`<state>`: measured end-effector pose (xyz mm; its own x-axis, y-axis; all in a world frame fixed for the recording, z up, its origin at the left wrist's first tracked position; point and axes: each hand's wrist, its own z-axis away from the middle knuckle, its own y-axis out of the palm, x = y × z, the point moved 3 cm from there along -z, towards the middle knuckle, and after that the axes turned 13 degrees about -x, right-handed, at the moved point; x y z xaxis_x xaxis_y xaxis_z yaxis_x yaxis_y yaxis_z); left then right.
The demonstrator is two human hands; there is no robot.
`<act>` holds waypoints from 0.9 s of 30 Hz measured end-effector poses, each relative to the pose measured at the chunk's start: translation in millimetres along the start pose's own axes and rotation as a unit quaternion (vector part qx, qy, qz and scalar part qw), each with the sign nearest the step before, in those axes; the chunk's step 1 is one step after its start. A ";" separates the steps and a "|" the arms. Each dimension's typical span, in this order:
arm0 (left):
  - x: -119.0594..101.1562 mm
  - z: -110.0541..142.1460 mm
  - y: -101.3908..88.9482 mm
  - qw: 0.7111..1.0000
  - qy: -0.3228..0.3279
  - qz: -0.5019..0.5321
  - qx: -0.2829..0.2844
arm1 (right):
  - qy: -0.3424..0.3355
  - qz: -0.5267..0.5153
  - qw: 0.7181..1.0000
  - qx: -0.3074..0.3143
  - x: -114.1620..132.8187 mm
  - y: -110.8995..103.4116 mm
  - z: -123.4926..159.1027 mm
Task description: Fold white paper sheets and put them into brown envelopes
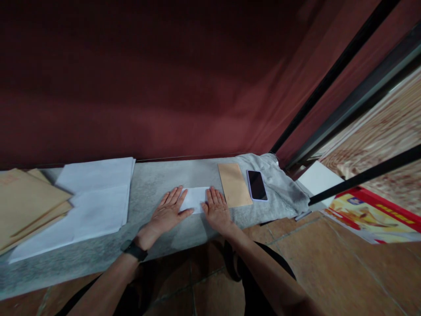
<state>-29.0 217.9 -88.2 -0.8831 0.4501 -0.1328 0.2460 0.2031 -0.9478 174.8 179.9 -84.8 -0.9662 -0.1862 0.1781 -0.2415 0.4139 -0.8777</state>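
A folded white sheet of paper (194, 200) lies flat on the grey cloth-covered bench between my hands. My left hand (169, 210) rests on its left end, fingers stretched out and slightly spread. Over the right end lies my right hand (217, 210), also flat with fingers extended. Parts of the paper's two ends are hidden under the fingers. Just right of my right hand is a brown envelope (235, 184). Beyond it sits a phone (257, 185) with a dark screen and a pale edge.
Large white sheets (101, 197) are stacked at the left of the grey bench (148, 169), with several brown envelopes (29, 199) on top. A dark red wall (164, 87) rises behind. Black metal bars (335, 70) and a red-yellow box (371, 215) stand at the right.
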 end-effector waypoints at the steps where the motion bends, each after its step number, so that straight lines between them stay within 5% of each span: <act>1: -0.2 0.1 -1.0 1.000 0.000 -0.002 0.005 | 0.000 -0.001 1.000 -0.001 -0.3 -0.5 0.1; 6: -2.8 0.9 -2.8 1.000 0.002 -0.014 0.015 | 0.004 -0.015 1.000 -0.007 3.0 -6.7 -0.9; 15: -2.1 2.3 0.4 1.000 0.003 -0.020 0.003 | -0.117 -0.074 0.990 0.005 30.9 -10.4 13.8; 27: -2.1 2.5 -4.6 0.999 -0.030 -0.040 -0.011 | -0.063 -0.024 0.998 -0.001 18.3 -9.0 15.7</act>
<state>-29.3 213.9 -84.2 -0.9223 0.3791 -0.0750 0.1819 0.2547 -0.9497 160.8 158.8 -80.6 -0.9346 -0.3160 0.1635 -0.2881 0.4029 -0.8687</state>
